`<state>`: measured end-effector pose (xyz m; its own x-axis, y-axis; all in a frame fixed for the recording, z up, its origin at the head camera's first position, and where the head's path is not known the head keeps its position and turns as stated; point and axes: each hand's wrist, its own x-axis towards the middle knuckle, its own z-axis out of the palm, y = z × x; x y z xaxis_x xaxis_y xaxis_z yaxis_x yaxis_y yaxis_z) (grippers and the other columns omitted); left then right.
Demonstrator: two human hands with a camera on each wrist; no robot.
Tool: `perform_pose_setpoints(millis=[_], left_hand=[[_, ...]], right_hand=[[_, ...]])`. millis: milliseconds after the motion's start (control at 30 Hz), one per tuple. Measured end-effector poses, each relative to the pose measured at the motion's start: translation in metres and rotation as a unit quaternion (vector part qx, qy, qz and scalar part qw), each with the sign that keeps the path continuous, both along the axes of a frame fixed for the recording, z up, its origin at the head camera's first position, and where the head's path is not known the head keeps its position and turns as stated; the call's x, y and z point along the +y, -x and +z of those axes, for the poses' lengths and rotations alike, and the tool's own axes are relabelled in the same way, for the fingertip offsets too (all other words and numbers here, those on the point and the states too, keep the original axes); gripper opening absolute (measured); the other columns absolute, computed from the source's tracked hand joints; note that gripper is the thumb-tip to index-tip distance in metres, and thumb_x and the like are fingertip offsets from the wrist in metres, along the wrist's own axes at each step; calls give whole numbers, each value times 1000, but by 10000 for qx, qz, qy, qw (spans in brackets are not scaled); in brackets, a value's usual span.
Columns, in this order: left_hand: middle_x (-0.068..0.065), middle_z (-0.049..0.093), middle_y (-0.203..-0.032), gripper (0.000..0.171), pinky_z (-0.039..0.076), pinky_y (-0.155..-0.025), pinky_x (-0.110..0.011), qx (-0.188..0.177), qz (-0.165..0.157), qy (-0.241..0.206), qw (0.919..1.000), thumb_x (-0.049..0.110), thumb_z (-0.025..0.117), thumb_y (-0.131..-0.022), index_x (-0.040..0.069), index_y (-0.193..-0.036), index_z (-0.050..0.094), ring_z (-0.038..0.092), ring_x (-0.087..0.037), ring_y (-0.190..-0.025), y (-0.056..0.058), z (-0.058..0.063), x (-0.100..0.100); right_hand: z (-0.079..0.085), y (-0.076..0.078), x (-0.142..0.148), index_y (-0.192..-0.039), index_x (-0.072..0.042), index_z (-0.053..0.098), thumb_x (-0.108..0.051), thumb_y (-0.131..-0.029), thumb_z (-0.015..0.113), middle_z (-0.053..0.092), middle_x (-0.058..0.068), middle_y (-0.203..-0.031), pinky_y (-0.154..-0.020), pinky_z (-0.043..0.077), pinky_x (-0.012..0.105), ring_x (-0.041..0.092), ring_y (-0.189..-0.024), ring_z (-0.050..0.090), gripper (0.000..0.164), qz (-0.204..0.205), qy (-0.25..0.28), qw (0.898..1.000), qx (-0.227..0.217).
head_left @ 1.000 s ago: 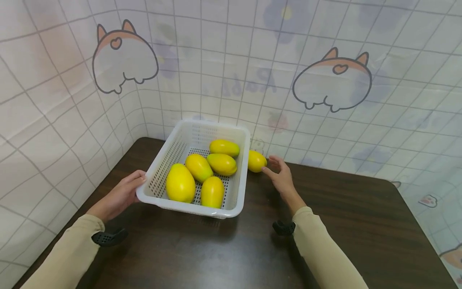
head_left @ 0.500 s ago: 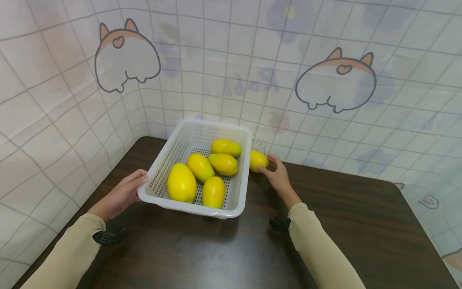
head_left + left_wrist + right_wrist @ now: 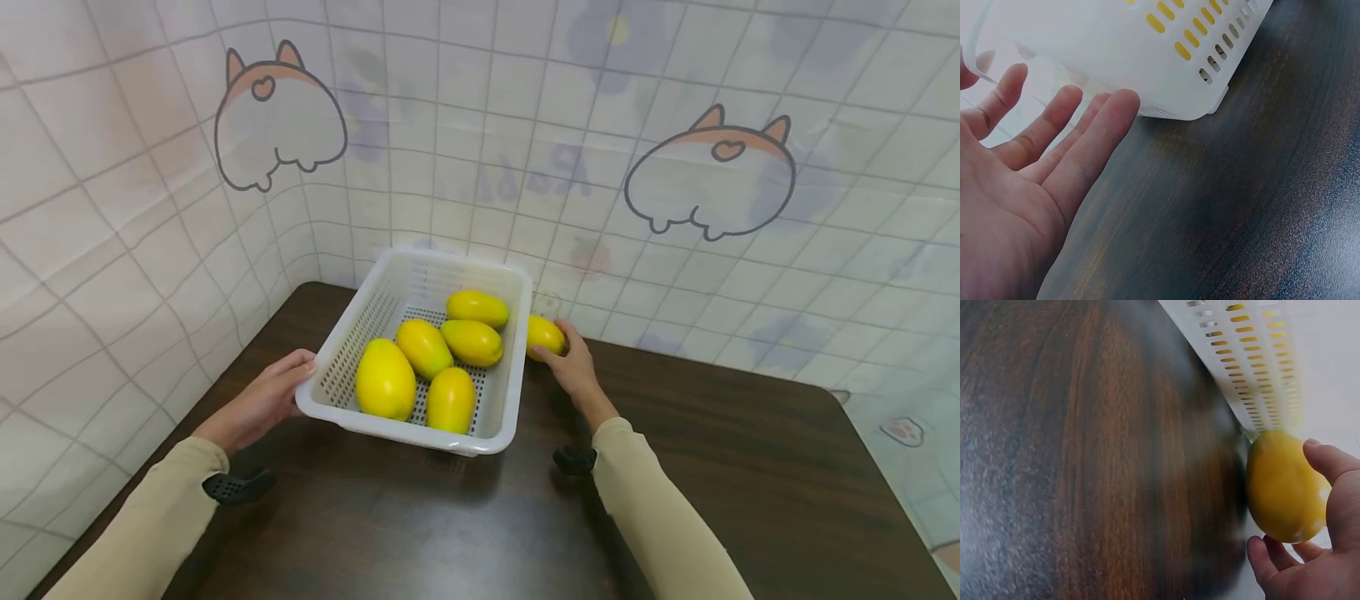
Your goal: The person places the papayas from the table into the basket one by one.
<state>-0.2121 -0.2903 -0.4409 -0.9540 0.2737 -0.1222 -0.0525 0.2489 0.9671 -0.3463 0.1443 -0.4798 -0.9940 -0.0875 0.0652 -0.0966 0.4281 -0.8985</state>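
A white slotted plastic basket [image 3: 411, 429] sits on the table, holding several yellow mangoes [image 3: 385, 380]. At the basket's near-left corner, my left hand [image 3: 262, 400] grips the rim, its thumb over the edge and its fingers against the outside wall; the left wrist view shows those fingers [image 3: 1094, 137] under the rim. Outside the right wall lies another yellow mango [image 3: 545, 335], close to the basket. My right hand [image 3: 576, 371] is around this mango, thumb on the near side and fingers at the far side. In the right wrist view the mango [image 3: 1282, 487] lies between thumb and fingertips.
The dark wood-grain table [image 3: 712, 467] extends to the right and toward the front. A white gridded cloth [image 3: 480, 108] with cartoon animals hangs behind and on the left, close to the basket's back. Dark straps [image 3: 240, 486] are on both wrists.
My right hand has moved a little left and its fingers have come round the mango beside the basket. The left hand keeps its grip on the rim. The head view has shifted slightly.
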Motion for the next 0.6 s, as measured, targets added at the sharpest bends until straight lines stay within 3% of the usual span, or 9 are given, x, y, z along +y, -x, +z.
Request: perform_pose_setpoints(millis=[267, 600], left_hand=[[-21, 44, -131, 42, 52, -90, -37, 9, -19, -1, 10000, 41, 35, -104, 7, -128, 36, 60, -21, -104, 2, -1, 2], [-23, 43, -134, 44, 52, -89, -38, 4, 66, 39, 10000, 42, 35, -104, 6, -130, 35, 59, -24, -105, 1, -1, 1]], right_hand=[[-5, 3, 1, -152, -16, 27, -31, -91, 65, 29, 14, -156, -111, 32, 52, 35, -136, 37, 73, -112, -108, 9995, -262], [-2, 3, -3, -150, -15, 31, -29, -91, 65, 33, 14, -153, -109, 34, 51, 35, -132, 40, 69, -233, -166, 9994, -208]])
